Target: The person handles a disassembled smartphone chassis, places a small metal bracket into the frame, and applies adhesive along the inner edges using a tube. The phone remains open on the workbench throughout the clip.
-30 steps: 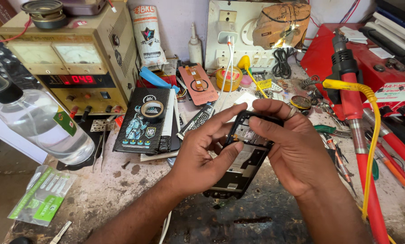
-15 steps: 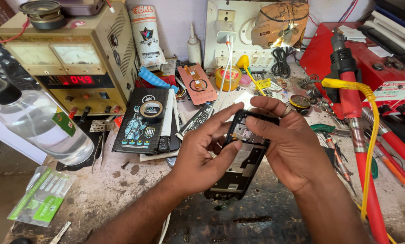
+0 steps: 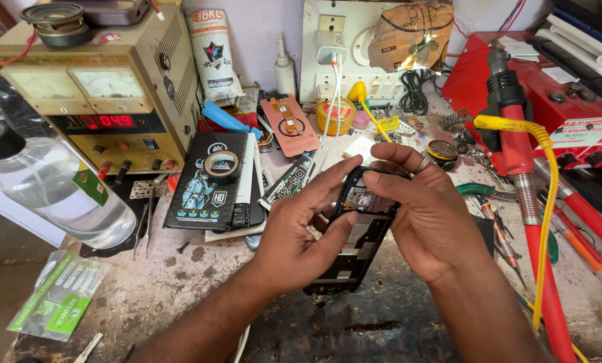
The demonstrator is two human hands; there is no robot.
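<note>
Between the left hand (image 3: 297, 235) and right hand (image 3: 425, 215), over the workbench (image 3: 180, 282), sits one opened phone frame (image 3: 354, 235), both hands closed on its edges, fingertips at the top end. Judging by its exposed insides, disassembly looks underway, with no back cover fitted. Left of the left hand: one bench power supply (image 3: 106, 101), one clear bottle (image 3: 45, 188), one phone-case box (image 3: 210, 181). Right of the right hand: one red hot-air handle (image 3: 516, 134).

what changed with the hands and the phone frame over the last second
Little changed. The left hand and right hand keep gripping the opened black phone frame from both sides, and the right fingers have curled a bit further over its top edge. The clear plastic bottle and beige power supply box stayed put.
</note>
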